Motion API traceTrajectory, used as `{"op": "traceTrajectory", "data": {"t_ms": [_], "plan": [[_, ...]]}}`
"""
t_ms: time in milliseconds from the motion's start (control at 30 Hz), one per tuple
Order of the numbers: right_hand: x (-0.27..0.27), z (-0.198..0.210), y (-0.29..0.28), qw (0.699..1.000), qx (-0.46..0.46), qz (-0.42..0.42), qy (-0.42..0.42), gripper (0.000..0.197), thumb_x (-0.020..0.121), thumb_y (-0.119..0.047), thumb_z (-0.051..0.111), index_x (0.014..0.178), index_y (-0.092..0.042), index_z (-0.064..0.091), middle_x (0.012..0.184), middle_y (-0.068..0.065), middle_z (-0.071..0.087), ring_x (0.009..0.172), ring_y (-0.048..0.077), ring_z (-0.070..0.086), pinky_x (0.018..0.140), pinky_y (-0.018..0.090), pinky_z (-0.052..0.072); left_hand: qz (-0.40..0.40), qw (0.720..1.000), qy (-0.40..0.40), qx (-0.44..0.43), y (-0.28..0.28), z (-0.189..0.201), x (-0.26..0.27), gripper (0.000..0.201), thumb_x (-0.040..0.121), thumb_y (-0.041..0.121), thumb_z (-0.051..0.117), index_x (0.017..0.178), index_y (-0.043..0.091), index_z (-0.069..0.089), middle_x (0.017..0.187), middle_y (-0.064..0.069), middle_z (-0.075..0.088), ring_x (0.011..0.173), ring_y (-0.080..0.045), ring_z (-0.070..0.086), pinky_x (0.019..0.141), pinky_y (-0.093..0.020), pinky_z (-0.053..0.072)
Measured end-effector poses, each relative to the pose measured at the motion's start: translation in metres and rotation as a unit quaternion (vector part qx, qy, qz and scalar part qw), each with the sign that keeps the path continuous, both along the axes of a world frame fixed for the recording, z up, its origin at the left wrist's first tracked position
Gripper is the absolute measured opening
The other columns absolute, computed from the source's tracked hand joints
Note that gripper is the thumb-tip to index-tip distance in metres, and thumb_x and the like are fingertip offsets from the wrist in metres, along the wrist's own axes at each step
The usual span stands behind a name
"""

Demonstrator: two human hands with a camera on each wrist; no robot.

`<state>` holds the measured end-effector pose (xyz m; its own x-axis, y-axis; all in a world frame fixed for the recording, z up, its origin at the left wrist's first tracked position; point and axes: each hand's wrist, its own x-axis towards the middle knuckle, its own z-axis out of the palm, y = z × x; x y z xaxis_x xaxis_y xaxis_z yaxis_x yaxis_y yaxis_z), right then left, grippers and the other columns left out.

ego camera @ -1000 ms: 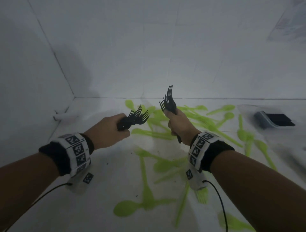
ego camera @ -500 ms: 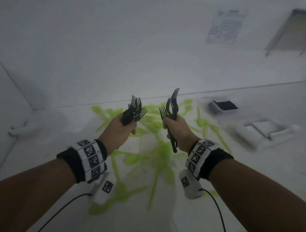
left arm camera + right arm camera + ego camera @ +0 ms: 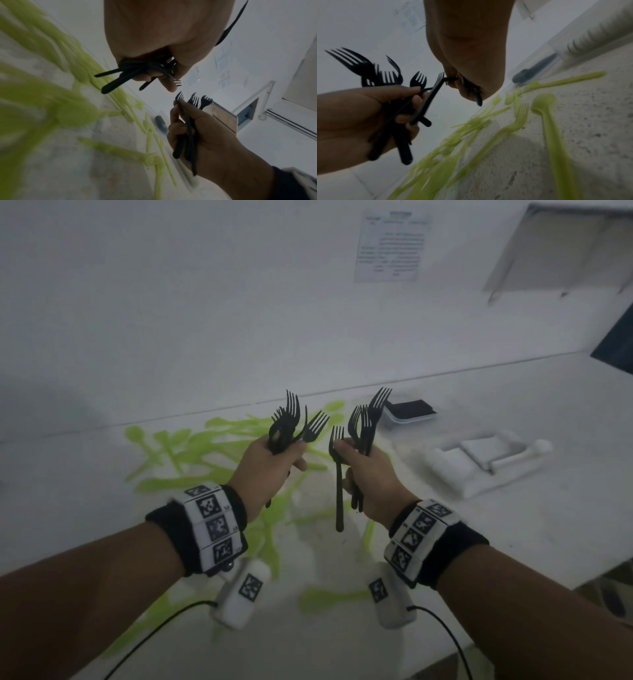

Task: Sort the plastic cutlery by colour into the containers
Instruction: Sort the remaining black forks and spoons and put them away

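My left hand (image 3: pixel 270 463) grips a bunch of black plastic forks (image 3: pixel 291 422), tines up, above the white table. My right hand (image 3: pixel 370 470) grips another bunch of black forks (image 3: pixel 366 422); one of them (image 3: pixel 338 484) hangs lower with its handle pointing down. The two hands are held close together in the air. In the left wrist view the left fist (image 3: pixel 154 56) closes round black handles (image 3: pixel 118 81). In the right wrist view the black handle ends (image 3: pixel 477 98) stick out under the right hand (image 3: pixel 471 67). Green cutlery (image 3: pixel 205 446) lies scattered on the table beneath. A clear container with black cutlery (image 3: pixel 407 412) stands behind the right hand.
A clear container with white cutlery (image 3: pixel 479 463) stands at the right of the table. A paper sheet (image 3: pixel 390 244) hangs on the white back wall. The table's near right edge (image 3: pixel 548 594) shows, with dark floor beyond. Green spoons and forks (image 3: pixel 547 121) lie on the speckled surface.
Both hands have risen and drawn closer together with their black forks. The view has swung right, bringing the two containers and the wall sheet into sight.
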<state>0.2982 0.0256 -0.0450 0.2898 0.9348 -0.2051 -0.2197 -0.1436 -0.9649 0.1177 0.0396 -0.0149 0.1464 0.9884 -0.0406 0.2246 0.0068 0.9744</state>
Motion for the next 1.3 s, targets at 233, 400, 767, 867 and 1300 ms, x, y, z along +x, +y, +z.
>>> {"op": "traceTrajectory", "data": {"t_ms": [233, 400, 767, 867, 1300], "plan": [[0.052, 0.003, 0.003, 0.997, -0.006, -0.003, 0.078, 0.022, 0.097, -0.029, 0.073, 0.109, -0.011, 0.072, 0.078, -0.004, 0.07, 0.044, 0.011, 0.035, 0.045, 0.025, 0.033, 0.045, 0.999, -0.001, -0.031, -0.023, -0.004, 0.073, 0.017, 0.101, 0.028, 0.062, 0.1, 0.015, 0.072, 0.07, 0.004, 0.069, 0.064, -0.01, 0.054, 0.06, -0.021, 0.045], [0.064, -0.001, 0.002, 0.993, -0.029, 0.048, 0.101, 0.021, 0.099, -0.031, 0.069, 0.101, -0.011, 0.073, 0.066, -0.007, 0.064, 0.047, 0.014, 0.034, 0.048, 0.028, 0.033, 0.079, 0.997, -0.001, -0.009, -0.038, -0.003, 0.107, 0.019, 0.1, 0.031, 0.063, 0.097, 0.014, 0.07, 0.081, -0.006, 0.073, 0.066, -0.012, 0.056, 0.067, -0.028, 0.046], [0.056, -0.001, 0.014, 0.986, -0.016, 0.095, 0.136, 0.03, 0.1, -0.032, 0.065, 0.109, -0.004, 0.072, 0.098, 0.016, 0.075, 0.081, 0.034, 0.06, 0.075, 0.048, 0.048, 0.021, 0.996, 0.067, 0.048, -0.044, -0.001, 0.103, 0.026, 0.103, 0.04, 0.056, 0.097, 0.023, 0.075, 0.082, 0.017, 0.071, 0.076, 0.003, 0.062, 0.078, -0.028, 0.046], [0.066, 0.004, 0.023, 0.995, -0.047, 0.025, 0.087, 0.024, 0.104, -0.034, 0.06, 0.097, -0.011, 0.066, 0.076, 0.001, 0.062, 0.054, 0.021, 0.04, 0.052, 0.029, 0.035, 0.061, 0.993, 0.08, 0.057, -0.038, -0.004, 0.087, 0.044, 0.1, 0.053, 0.056, 0.079, 0.015, 0.064, 0.073, 0.008, 0.063, 0.068, -0.006, 0.057, 0.076, -0.033, 0.046], [0.032, 0.027, 0.016, 0.994, 0.025, 0.102, 0.012, 0.015, 0.104, -0.026, 0.061, 0.097, -0.016, 0.069, 0.076, -0.006, 0.066, 0.052, 0.005, 0.052, 0.051, 0.022, 0.042, 0.024, 0.999, 0.009, -0.029, -0.011, -0.001, 0.06, 0.027, 0.106, 0.032, 0.047, 0.085, 0.018, 0.054, 0.072, -0.001, 0.067, 0.052, -0.01, 0.042, 0.061, -0.033, 0.039]]}}
